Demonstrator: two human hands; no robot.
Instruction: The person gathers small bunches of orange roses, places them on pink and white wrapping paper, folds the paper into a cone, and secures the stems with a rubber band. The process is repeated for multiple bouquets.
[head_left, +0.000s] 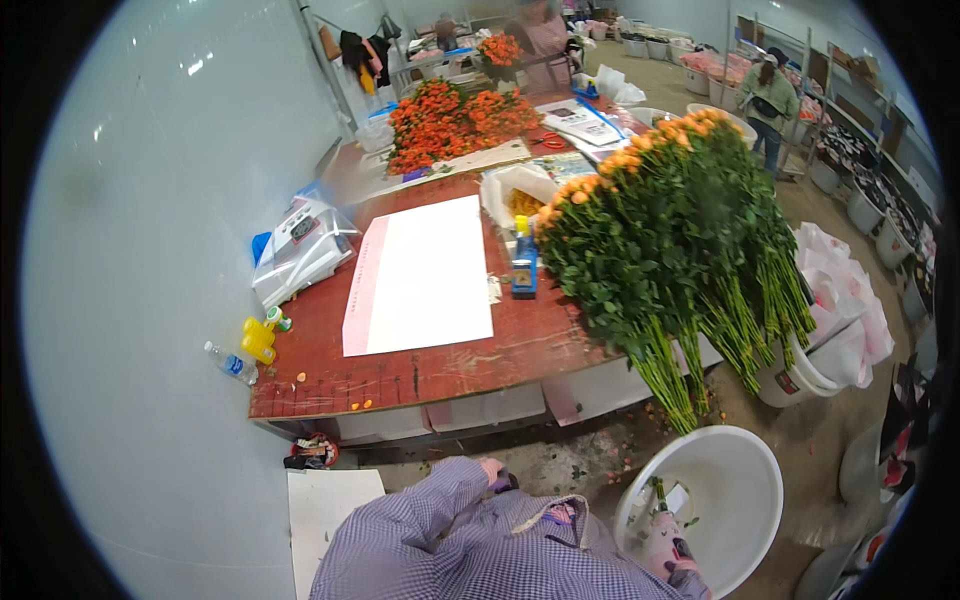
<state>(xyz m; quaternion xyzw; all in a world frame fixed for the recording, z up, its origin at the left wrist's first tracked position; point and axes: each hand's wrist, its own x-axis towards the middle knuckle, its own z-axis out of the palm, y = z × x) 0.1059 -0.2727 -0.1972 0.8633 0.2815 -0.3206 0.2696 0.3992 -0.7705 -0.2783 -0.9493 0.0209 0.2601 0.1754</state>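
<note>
My right arm, in a pink printed sleeve cover (670, 541), reaches down into a large white bucket (757, 442). There my right hand (661, 508) grips a few short green stems (658, 489). Scraps of leaf and a pale piece of paper or plastic (677, 498) lie inside the bucket. My left hand (505, 482) is close to my body, just short of the table, dark at the end of a pink cuff. Its fingers are too hidden to make out. On the red table (450, 375) before me lies a white sheet (431, 277) with a pink printed margin.
Peach-orange roses (660, 202) lie in a pile at right, stems overhanging the edge. Beside them stands a blue tape dispenser (524, 274). Plastic sleeves (307, 240) and a water bottle (231, 364) sit left. Orange flowers (450, 120) and a person (544, 49) are beyond; another person (769, 97) stands farther right.
</note>
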